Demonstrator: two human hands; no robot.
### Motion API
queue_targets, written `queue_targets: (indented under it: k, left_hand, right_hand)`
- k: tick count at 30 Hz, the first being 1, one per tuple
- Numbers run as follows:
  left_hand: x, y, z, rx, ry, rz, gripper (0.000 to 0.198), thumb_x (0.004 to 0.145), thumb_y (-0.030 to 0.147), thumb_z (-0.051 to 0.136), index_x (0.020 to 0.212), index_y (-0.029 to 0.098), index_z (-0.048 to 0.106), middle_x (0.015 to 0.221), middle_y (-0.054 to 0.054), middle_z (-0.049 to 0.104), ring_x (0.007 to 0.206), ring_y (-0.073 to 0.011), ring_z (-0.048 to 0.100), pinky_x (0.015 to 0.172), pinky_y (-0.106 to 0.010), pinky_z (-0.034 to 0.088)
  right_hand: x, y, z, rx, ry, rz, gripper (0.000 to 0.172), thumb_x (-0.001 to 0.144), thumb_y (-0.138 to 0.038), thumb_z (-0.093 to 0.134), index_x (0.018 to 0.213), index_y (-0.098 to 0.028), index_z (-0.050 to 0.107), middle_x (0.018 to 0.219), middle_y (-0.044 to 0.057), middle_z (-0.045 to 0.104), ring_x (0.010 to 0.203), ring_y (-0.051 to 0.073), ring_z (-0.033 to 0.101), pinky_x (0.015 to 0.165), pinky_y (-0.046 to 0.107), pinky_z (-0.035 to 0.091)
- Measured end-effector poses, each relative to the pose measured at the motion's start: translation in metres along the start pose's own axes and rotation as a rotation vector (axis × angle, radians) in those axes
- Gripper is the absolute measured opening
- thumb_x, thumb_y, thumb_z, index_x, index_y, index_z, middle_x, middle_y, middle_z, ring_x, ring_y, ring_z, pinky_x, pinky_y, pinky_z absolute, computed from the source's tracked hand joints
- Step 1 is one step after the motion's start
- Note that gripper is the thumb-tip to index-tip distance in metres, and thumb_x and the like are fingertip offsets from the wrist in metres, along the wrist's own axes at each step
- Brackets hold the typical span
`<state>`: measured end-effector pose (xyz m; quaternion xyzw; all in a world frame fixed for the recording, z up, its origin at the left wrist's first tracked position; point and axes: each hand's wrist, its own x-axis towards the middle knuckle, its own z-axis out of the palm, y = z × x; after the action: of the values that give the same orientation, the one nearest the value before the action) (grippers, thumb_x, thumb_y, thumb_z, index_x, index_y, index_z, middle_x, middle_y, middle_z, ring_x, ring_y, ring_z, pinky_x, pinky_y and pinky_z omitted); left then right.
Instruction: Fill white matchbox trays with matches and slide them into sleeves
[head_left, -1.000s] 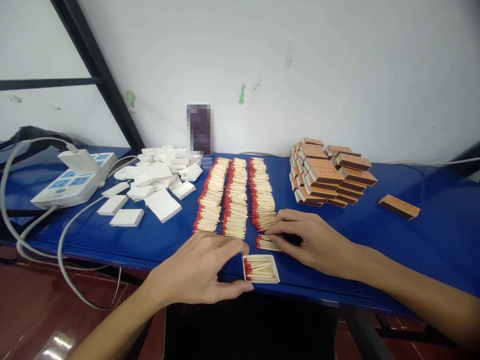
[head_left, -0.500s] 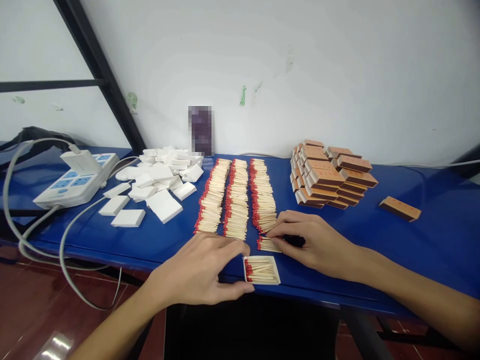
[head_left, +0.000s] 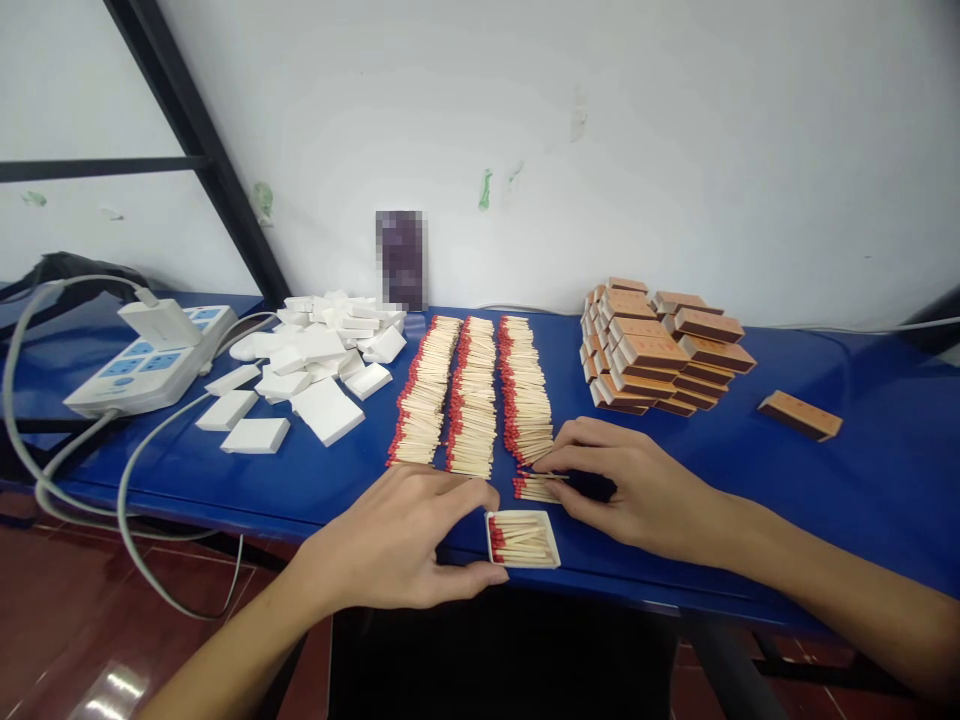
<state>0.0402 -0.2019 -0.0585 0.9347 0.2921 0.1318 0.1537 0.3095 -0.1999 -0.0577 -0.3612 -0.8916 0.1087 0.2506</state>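
My left hand curls round the left end of a small white matchbox tray, thumb and forefinger at its corners. Wooden matches with red heads lie inside the tray. Just behind it, my right hand hovers over a small group of matches. Its forefinger rests by a single match above that group, and the thumb is parted from the forefinger. Three long rows of matches stretch back from there: a left row, a middle row and a right row.
White matchbox trays are heaped at left, near a power strip with looping cables. Brown matchbox sleeves are stacked at back right, with one sleeve lying apart. A pixelated upright object leans against the wall.
My right thumb has drawn away from the forefinger, slightly to the right, and a single match now shows between them. My left hand and the tray have stayed in place.
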Motion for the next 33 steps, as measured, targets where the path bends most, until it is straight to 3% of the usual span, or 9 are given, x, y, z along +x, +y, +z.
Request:
queue_targets:
  k: [15,33]
  left_hand:
    - [0.0009,-0.0007,-0.0006,-0.012,-0.004,0.001,0.032,0.087,0.046,0.071,0.104,0.023,0.057,0.071,0.005,0.054,0.064,-0.017,0.056,0.066,-0.03,0.04]
    - [-0.0009,-0.0014,0.0003,-0.009,-0.004,0.012,0.032,0.087,0.046,0.071,0.105,0.023,0.056,0.073,0.005,0.058,0.068,-0.0178,0.058,0.069,-0.03,0.039]
  right_hand:
    - [-0.0039,-0.0027,-0.0032,0.092,0.025,-0.054,0.016,0.091,-0.017,0.061,0.103,-0.021,0.071,0.096,0.006,0.073,0.089,0.018,0.066,0.079,0.031,0.055]
    - [-0.003,0.0027,-0.0019,0.017,0.018,-0.083,0.017,0.094,-0.015,0.057,0.104,-0.019,0.07,0.096,0.005,0.074,0.088,0.019,0.064,0.077,0.032,0.053]
